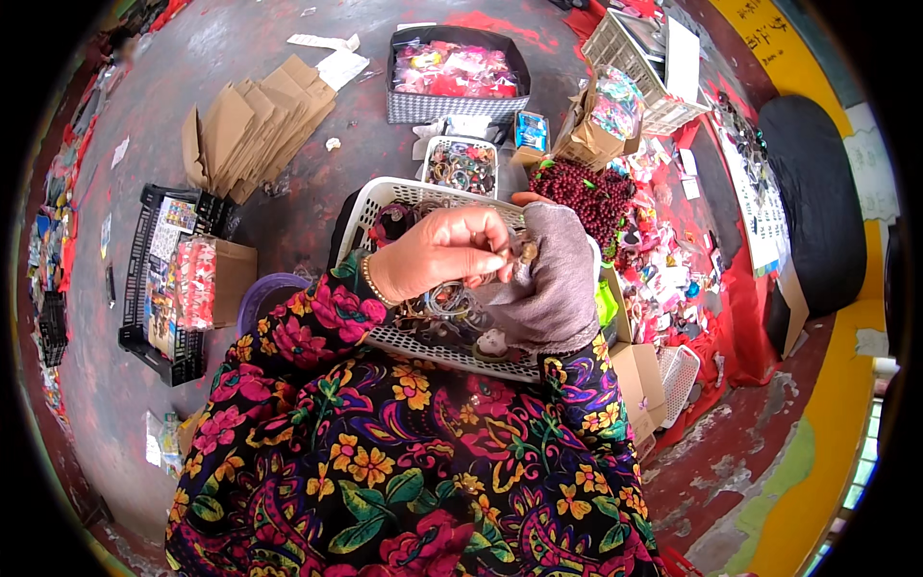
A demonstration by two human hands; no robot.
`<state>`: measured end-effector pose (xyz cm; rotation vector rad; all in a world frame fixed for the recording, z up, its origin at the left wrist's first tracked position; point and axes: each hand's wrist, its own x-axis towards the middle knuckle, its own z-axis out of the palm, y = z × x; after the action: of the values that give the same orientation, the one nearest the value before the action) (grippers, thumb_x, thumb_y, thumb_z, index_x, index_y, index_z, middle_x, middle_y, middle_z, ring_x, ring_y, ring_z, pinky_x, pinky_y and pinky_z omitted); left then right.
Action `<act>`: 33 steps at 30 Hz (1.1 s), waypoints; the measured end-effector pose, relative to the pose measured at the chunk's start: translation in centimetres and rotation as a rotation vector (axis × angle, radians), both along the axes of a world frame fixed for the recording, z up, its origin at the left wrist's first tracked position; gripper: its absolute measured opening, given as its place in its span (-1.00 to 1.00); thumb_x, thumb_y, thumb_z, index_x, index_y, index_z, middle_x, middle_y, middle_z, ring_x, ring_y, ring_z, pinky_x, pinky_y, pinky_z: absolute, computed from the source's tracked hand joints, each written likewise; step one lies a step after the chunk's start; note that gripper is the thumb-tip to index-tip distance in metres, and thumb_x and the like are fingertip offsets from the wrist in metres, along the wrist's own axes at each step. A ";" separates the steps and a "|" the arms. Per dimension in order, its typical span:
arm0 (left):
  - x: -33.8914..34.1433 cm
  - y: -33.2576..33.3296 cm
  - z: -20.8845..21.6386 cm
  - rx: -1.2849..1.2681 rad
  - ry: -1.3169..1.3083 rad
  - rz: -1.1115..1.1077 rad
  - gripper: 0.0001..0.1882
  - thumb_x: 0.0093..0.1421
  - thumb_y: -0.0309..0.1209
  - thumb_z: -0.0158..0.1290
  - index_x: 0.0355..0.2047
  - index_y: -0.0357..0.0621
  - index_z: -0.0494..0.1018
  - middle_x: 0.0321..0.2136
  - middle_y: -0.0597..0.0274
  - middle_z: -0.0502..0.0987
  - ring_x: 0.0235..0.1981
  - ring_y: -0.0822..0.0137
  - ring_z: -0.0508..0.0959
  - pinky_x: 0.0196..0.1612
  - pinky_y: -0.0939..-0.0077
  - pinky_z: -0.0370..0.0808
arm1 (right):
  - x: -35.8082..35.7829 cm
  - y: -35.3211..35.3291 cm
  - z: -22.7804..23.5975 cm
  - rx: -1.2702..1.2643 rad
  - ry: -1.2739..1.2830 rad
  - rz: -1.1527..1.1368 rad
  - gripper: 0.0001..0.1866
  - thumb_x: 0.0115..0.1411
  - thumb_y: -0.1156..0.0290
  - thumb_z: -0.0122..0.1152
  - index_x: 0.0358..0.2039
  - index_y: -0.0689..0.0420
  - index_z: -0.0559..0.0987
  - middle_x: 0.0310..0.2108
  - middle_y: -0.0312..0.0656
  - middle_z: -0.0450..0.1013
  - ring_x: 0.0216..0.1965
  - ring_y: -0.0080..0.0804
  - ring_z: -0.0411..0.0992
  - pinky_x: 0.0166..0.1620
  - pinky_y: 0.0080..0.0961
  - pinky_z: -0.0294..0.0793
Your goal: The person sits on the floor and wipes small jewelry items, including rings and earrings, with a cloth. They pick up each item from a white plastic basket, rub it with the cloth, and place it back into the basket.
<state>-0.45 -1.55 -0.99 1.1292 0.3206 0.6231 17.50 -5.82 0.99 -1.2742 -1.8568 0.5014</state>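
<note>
My left hand [437, 252], with a beaded bracelet at its wrist, is closed in a pinch. At its fingertips shows a small brownish bead-like piece [529, 252], beside a greyish-mauve cloth [562, 284]. This cloth drapes over my right hand [527, 198]; only a bit of finger shows at its upper edge, and whether those fingers are closed is hidden. Both hands are above a white perforated basket [452, 358] holding a jumble of bracelets or hair ties [437, 306]. A small pale piece [492, 342] lies near the basket's front rim.
A smaller white basket [430, 144] of rings or bands stands beyond, then a checked box [457, 109] of pink packets. Folded cardboard [255, 125] and a black crate [130, 332] are left. Dark red beads [586, 197] and a light crate [625, 72] are right.
</note>
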 end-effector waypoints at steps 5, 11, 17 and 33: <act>-0.2 0.1 -0.3 -0.182 -0.072 0.121 -0.93 0.22 -0.44 -0.02 -0.35 -0.14 0.33 -0.45 0.33 0.48 -0.52 0.65 0.35 -0.46 0.78 0.25 | -0.1 0.3 0.0 -0.007 -0.023 -0.126 -0.47 -0.22 0.43 0.29 -0.15 0.21 0.39 -0.30 -0.01 0.38 -0.29 -0.03 0.39 -0.23 -0.30 0.39; 0.0 0.2 -0.3 -0.167 -0.038 0.177 -0.92 0.21 -0.43 -0.01 -0.34 -0.13 0.33 -0.47 0.35 0.47 -0.53 0.65 0.34 -0.47 0.76 0.26 | -0.4 0.8 1.1 0.271 -0.180 -0.041 -0.53 -0.25 0.50 0.27 -0.22 0.21 0.43 -0.35 -0.05 0.41 -0.27 -0.13 0.43 -0.21 -0.35 0.43; 0.5 -0.3 -0.1 -0.078 0.052 0.066 -0.88 0.17 -0.53 0.00 -0.28 -0.15 0.32 -0.42 0.36 0.45 -0.49 0.63 0.36 -0.43 0.74 0.30 | 0.1 0.1 1.3 0.116 -0.333 0.052 -0.54 -0.30 0.45 0.26 -0.28 0.22 0.45 -0.22 -0.01 0.34 -0.18 -0.07 0.32 -0.11 -0.23 0.29; 0.7 0.7 -1.7 -0.098 0.145 0.278 -0.79 0.14 -0.59 0.05 -0.19 -0.37 0.42 -0.24 0.28 0.49 -0.18 0.48 0.49 -0.12 0.61 0.42 | 0.5 0.7 -0.3 0.351 -0.171 -0.092 -0.49 -0.37 0.52 0.30 -0.29 0.27 0.39 -0.33 -0.03 0.32 -0.24 -0.02 0.33 -0.19 -0.23 0.35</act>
<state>0.25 -0.89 -2.74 1.0450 0.6337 0.7630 18.00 -5.16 0.73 -1.1833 -1.9122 0.0126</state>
